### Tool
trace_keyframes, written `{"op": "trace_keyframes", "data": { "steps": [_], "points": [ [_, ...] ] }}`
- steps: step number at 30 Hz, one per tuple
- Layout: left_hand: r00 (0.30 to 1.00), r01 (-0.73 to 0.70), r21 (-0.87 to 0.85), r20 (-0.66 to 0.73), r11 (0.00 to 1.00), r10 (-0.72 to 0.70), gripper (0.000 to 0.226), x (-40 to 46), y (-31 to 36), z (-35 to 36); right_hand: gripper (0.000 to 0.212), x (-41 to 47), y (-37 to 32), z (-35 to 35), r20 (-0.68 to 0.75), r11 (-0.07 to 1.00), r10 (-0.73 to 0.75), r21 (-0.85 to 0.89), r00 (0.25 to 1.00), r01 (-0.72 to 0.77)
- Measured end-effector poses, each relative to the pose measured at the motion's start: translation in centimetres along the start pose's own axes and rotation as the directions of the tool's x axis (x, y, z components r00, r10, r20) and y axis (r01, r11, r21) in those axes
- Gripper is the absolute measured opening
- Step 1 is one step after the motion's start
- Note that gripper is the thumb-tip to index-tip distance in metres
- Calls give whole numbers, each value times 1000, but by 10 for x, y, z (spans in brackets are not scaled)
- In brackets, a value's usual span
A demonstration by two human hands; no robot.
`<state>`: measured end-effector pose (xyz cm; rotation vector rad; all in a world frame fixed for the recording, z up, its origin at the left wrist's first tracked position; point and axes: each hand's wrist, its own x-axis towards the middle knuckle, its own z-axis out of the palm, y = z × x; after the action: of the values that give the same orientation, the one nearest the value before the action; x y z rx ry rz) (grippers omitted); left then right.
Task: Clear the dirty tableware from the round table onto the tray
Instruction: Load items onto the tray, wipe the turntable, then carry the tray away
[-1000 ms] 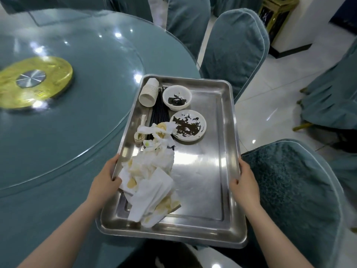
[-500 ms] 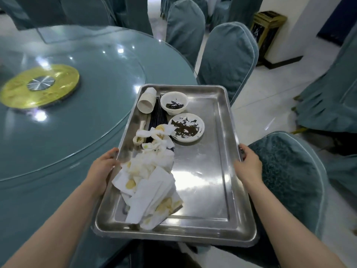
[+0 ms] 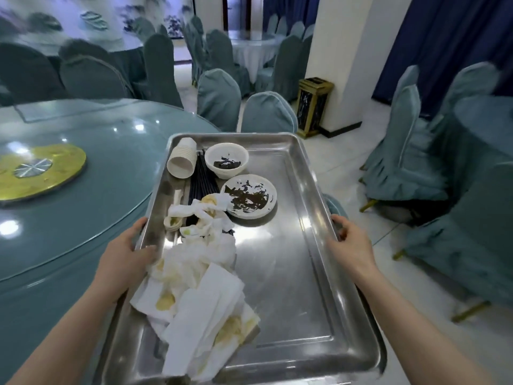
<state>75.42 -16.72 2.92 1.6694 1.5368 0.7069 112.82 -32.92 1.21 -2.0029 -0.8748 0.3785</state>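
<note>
left hand (image 3: 126, 257), right hand (image 3: 350, 245) each grip steel tray (image 3: 291, 273) rim; tilt risks sliding sauce bowl (image 3: 227, 160), stacked paper cups (image 3: 182, 162) off

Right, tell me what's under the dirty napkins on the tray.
The black chopsticks run under the dirty napkins, and a white spoon lies partly beneath. Their covered ends, and anything else below, are hidden.

The steel tray (image 3: 280, 273) has been lifted off the tabletop (image 3: 83, 207) and swung right of it, now over the floor. The view has tilted up, bringing the hall's chairs and the gold bin (image 3: 312, 107) into sight.
</note>
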Motion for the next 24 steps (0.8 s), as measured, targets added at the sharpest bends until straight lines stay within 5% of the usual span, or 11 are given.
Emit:
{"op": "trace_keyframes", "data": {
  "steps": [4,13,24],
  "points": [
    [990,-139,128,-6,982,140,70,-9,45,9,51,-2,0,-49,-35,1000,8,30,999,-7],
    [961,-234,-16,146,972,233,70,-26,118,113,60,-9,62,-165,-241,988,89,-101,966,-116],
    [810,-376,-108,443,920,383,62,-63,265,350,59,-21,195,-359,-528,925,248,-121,812,-361]
  ]
}}
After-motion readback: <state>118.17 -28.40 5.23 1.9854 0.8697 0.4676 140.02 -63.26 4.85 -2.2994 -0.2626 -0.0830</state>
